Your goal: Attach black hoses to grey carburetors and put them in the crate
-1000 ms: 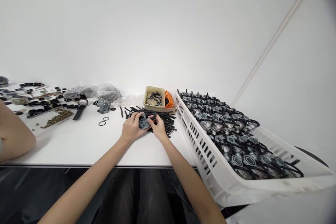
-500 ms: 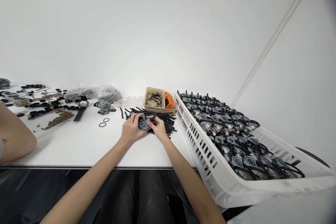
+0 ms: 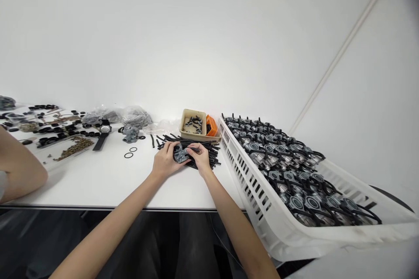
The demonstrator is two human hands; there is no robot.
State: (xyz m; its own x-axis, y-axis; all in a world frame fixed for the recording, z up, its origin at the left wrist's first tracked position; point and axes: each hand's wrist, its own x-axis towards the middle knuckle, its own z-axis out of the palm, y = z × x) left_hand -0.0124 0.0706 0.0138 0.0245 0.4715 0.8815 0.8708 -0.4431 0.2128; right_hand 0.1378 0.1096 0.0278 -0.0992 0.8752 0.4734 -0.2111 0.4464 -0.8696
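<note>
My left hand (image 3: pixel 164 159) is wrapped round the left side of a small grey metal carburetor (image 3: pixel 180 154), held just above the table. From the other side, my right hand (image 3: pixel 200 157) pinches a short black rubber hose (image 3: pixel 193 150) against the carburetor. The fingers partly cover the hose, so I cannot tell how far it sits on the metal. Beneath and behind both hands lies a loose pile of black hoses (image 3: pixel 213 153). Another grey carburetor (image 3: pixel 131 134) stands further left, near two black O-rings (image 3: pixel 128 155).
A white crate (image 3: pixel 240 163) full of carburetors with hoses stands at right. Behind the hoses are a beige tray (image 3: pixel 182 127) of small parts and an orange basket (image 3: pixel 212 126). Leftward lie a watch (image 3: pixel 104 130), brass fittings (image 3: pixel 77 147), plastic bags (image 3: pixel 135 117) and another person's arm (image 3: pixel 22 170).
My right fingers have shifted on the black hose, which stuck up above them before and now lies lower. My left hand keeps its grip on the carburetor.
</note>
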